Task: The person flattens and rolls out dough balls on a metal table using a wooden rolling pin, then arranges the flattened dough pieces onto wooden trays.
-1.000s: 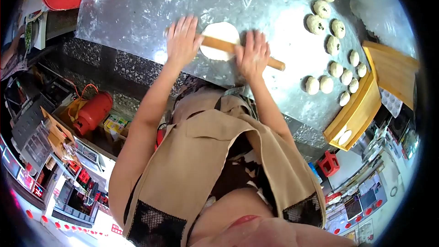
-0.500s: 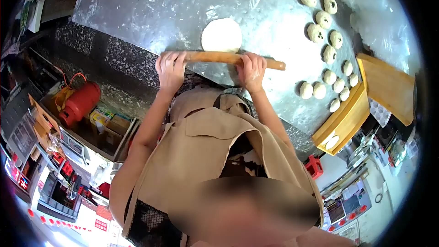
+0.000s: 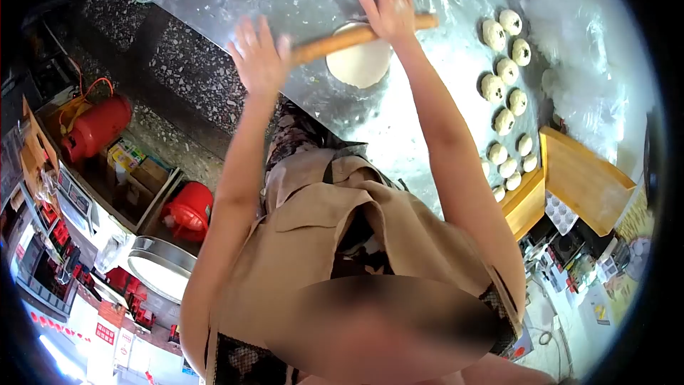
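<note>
A wooden rolling pin (image 3: 329,45) lies tilted across the upper part of a flat round of dough (image 3: 360,64) on the floured metal table (image 3: 299,0). At the pin's left end is my left hand (image 3: 261,57), its fingers spread and slightly blurred. My right hand (image 3: 390,8) rests with its palm on the pin near the right end, fingers stretched out beyond it. Neither hand is wrapped round the pin. Several filled dough balls (image 3: 493,88) sit to the right, with smaller plain dough pieces (image 3: 508,167) nearer the wooden box.
An open wooden box (image 3: 581,178) stands at the table's right edge, beside clear plastic sheeting (image 3: 581,50). On the left, below table height, are a red gas cylinder (image 3: 97,128), a red bucket (image 3: 189,210) and a large round metal vessel (image 3: 162,268).
Both hands have gone from curled round the pin to flat with fingers extended, and moved up the table. The pin has moved from below the dough onto its upper part. The view has shifted.
</note>
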A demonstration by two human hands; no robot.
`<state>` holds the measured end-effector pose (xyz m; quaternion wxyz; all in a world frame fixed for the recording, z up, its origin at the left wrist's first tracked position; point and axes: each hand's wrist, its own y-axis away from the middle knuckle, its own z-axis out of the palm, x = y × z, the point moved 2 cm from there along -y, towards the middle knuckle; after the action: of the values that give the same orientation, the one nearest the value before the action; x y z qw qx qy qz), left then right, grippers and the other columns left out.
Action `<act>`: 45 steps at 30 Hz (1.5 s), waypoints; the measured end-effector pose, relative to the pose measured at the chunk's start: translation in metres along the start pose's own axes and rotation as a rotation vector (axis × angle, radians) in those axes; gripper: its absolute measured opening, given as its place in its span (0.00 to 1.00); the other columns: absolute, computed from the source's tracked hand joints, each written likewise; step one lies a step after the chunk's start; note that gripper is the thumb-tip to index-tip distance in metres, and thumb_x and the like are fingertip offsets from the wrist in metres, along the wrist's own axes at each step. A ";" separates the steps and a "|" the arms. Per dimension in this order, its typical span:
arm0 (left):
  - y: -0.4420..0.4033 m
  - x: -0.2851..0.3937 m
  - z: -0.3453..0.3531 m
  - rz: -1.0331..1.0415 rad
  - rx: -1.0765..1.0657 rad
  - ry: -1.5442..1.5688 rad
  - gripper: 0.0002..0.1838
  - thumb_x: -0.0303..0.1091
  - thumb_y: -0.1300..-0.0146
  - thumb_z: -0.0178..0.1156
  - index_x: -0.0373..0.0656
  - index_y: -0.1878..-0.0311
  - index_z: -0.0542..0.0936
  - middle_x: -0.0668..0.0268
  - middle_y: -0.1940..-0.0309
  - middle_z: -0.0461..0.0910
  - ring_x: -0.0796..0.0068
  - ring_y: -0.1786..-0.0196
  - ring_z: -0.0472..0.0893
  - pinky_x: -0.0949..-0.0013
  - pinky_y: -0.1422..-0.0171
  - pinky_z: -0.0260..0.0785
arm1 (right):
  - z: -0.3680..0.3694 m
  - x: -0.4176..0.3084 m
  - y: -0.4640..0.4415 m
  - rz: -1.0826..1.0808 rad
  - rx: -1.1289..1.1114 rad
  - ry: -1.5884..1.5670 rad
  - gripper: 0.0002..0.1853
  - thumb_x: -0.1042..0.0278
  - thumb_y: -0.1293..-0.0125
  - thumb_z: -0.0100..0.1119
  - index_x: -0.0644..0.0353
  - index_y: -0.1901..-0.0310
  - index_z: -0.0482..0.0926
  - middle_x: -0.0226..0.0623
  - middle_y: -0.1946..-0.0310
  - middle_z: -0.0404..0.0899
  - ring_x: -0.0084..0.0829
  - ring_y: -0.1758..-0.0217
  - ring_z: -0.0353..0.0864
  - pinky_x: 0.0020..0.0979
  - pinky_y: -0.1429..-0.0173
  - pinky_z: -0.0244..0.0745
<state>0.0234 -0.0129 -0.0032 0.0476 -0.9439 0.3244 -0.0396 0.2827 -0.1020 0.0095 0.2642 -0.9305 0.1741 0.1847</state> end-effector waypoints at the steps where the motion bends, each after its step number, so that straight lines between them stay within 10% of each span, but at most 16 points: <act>1: 0.036 0.013 -0.011 0.061 -0.030 -0.037 0.36 0.57 0.31 0.48 0.45 0.27 0.64 0.53 0.26 0.60 0.53 0.23 0.58 0.41 0.23 0.48 | -0.013 0.003 0.035 -0.019 -0.006 0.053 0.33 0.44 0.33 0.53 0.54 0.32 0.69 0.51 0.34 0.69 0.53 0.29 0.65 0.53 0.28 0.56; 5: 0.143 0.060 -0.046 0.387 -0.264 0.221 0.35 0.47 0.37 0.59 0.47 0.28 0.66 0.60 0.29 0.66 0.60 0.30 0.67 0.53 0.27 0.57 | -0.092 0.002 0.159 0.022 -0.225 0.154 0.35 0.39 0.38 0.57 0.51 0.34 0.72 0.40 0.35 0.70 0.47 0.30 0.65 0.53 0.26 0.50; 10: 0.101 0.053 -0.041 0.584 -0.123 0.420 0.21 0.24 0.38 0.55 0.49 0.42 0.79 0.68 0.51 0.79 0.67 0.54 0.79 0.61 0.51 0.69 | -0.135 -0.003 0.218 0.130 -0.388 0.209 0.24 0.66 0.49 0.70 0.57 0.49 0.74 0.41 0.53 0.74 0.45 0.47 0.73 0.48 0.39 0.65; 16: 0.003 0.102 -0.056 0.994 -0.324 0.347 0.34 0.44 0.36 0.61 0.48 0.28 0.65 0.66 0.28 0.65 0.66 0.25 0.61 0.51 0.21 0.47 | -0.122 -0.096 0.284 0.630 -0.250 -0.013 0.21 0.61 0.38 0.67 0.64 0.51 0.72 0.49 0.57 0.73 0.51 0.55 0.72 0.47 0.49 0.68; 23: -0.014 0.290 0.011 1.282 -0.183 0.364 0.34 0.52 0.33 0.56 0.53 0.27 0.64 0.66 0.25 0.61 0.65 0.23 0.58 0.51 0.20 0.45 | -0.119 -0.090 0.306 0.796 -0.089 0.229 0.22 0.65 0.37 0.63 0.66 0.46 0.71 0.52 0.58 0.73 0.52 0.56 0.72 0.48 0.52 0.67; 34: -0.019 0.032 -0.038 1.259 -0.614 0.016 0.41 0.45 0.41 0.65 0.47 0.27 0.61 0.61 0.26 0.59 0.61 0.22 0.55 0.47 0.18 0.39 | -0.048 -0.155 0.256 0.482 -0.143 -0.012 0.36 0.67 0.45 0.64 0.65 0.34 0.66 0.42 0.54 0.74 0.44 0.57 0.75 0.42 0.54 0.70; 45: 0.050 0.300 -0.041 1.230 -0.198 0.553 0.35 0.55 0.32 0.54 0.52 0.26 0.64 0.63 0.24 0.58 0.62 0.22 0.55 0.43 0.21 0.40 | -0.135 -0.069 0.288 0.766 0.060 0.323 0.20 0.74 0.38 0.58 0.66 0.43 0.72 0.51 0.52 0.77 0.54 0.52 0.76 0.48 0.49 0.70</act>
<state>0.2244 -0.2395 0.0444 -0.1100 -0.5428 0.8043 -0.2152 0.1352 -0.3923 0.0233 0.1729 -0.8072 0.5523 0.1162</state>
